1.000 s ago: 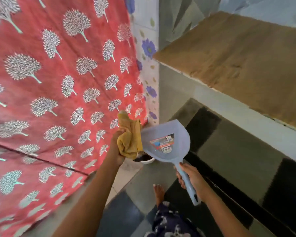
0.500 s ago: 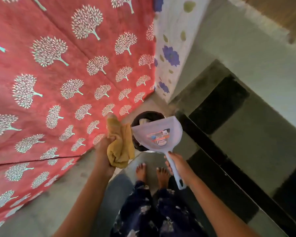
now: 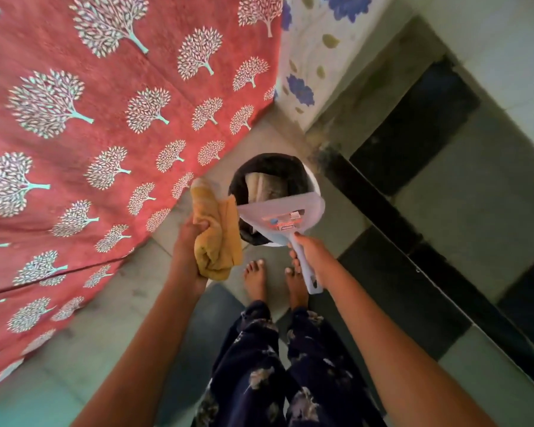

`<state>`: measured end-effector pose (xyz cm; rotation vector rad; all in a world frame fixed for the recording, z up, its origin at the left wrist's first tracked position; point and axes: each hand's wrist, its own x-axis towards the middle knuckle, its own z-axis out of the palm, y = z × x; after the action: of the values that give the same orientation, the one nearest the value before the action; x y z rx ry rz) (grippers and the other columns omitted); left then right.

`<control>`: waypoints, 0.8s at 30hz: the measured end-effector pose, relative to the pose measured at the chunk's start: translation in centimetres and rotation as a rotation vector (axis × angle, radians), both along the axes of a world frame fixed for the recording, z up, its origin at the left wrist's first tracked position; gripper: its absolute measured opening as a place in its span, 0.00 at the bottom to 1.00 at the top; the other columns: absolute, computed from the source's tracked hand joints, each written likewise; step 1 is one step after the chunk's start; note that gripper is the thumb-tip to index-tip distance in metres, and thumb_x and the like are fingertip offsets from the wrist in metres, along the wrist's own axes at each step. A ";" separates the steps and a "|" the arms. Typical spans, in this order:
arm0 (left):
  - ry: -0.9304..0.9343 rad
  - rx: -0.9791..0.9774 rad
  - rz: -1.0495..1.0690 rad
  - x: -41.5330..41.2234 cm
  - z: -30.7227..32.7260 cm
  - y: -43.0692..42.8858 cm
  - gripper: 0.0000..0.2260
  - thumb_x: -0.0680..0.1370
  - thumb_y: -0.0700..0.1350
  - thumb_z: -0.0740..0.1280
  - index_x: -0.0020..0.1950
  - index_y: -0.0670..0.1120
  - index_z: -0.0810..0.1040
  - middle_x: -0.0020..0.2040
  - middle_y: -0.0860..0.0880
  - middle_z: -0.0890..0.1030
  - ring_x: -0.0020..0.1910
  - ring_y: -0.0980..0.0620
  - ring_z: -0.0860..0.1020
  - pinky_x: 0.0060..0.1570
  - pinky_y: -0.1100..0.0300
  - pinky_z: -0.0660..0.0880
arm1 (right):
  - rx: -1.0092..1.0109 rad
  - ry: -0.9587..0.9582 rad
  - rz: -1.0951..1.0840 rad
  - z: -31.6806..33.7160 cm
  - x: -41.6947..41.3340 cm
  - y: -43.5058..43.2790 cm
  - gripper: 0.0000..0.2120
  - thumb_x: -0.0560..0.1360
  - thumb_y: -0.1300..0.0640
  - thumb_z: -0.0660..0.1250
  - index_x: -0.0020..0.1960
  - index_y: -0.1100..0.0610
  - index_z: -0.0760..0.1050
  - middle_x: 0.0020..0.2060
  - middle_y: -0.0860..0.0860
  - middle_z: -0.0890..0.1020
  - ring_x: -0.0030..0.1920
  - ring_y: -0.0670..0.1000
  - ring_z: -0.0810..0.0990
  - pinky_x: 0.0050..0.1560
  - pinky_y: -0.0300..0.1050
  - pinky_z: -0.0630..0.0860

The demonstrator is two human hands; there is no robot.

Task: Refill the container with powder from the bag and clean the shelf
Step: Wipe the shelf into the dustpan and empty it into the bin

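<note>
My left hand [image 3: 188, 241] grips a bunched yellow cloth [image 3: 217, 232], held upright just left of the bin. My right hand [image 3: 310, 254] holds the handle of a pale blue plastic dustpan [image 3: 285, 217]. The pan's scoop is tipped over the near rim of a round white bin [image 3: 313, 183] lined with a black bag. Some crumpled pale material lies inside the bin. No shelf, powder bag or container shows in this view.
A red curtain with white tree prints [image 3: 99, 134] hangs along the left. A flowered tiled wall [image 3: 309, 57] meets a dark and grey tiled base [image 3: 429, 195] on the right. My bare feet [image 3: 273, 282] stand on the tiled floor just behind the bin.
The view has swung down from the brown shelf to the floor. Both hands have come lower, and the dustpan now tips over the bin, which is fully in sight.
</note>
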<state>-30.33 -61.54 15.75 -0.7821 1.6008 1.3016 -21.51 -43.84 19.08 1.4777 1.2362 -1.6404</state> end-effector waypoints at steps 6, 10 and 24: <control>0.314 -0.510 -0.495 10.0 -25.6 -0.2 0.14 0.74 0.41 0.59 0.59 0.45 0.64 0.50 0.41 0.75 0.48 0.41 0.76 0.47 0.49 0.73 | 0.003 -0.040 0.012 -0.4 -0.9 0.2 0.14 0.79 0.52 0.55 0.43 0.62 0.70 0.28 0.52 0.70 0.26 0.50 0.67 0.29 0.42 0.66; 0.350 -0.551 -0.524 10.0 -26.4 -0.8 0.13 0.75 0.43 0.57 0.59 0.44 0.67 0.49 0.42 0.75 0.47 0.42 0.75 0.46 0.49 0.72 | -0.016 -0.031 -0.036 -0.8 -2.1 0.4 0.15 0.79 0.53 0.55 0.39 0.61 0.69 0.28 0.53 0.70 0.25 0.49 0.66 0.26 0.41 0.65; 0.291 -0.296 -0.267 8.1 -24.9 -2.0 0.09 0.76 0.42 0.53 0.56 0.46 0.59 0.49 0.38 0.76 0.51 0.35 0.78 0.49 0.45 0.69 | -0.010 0.055 -0.125 -1.6 0.2 -1.4 0.12 0.79 0.52 0.56 0.46 0.60 0.71 0.30 0.52 0.72 0.26 0.49 0.69 0.27 0.41 0.68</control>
<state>-22.19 -63.53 -9.13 -0.5433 2.0860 1.0330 -21.26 -45.28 17.45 1.5410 1.1840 -1.7770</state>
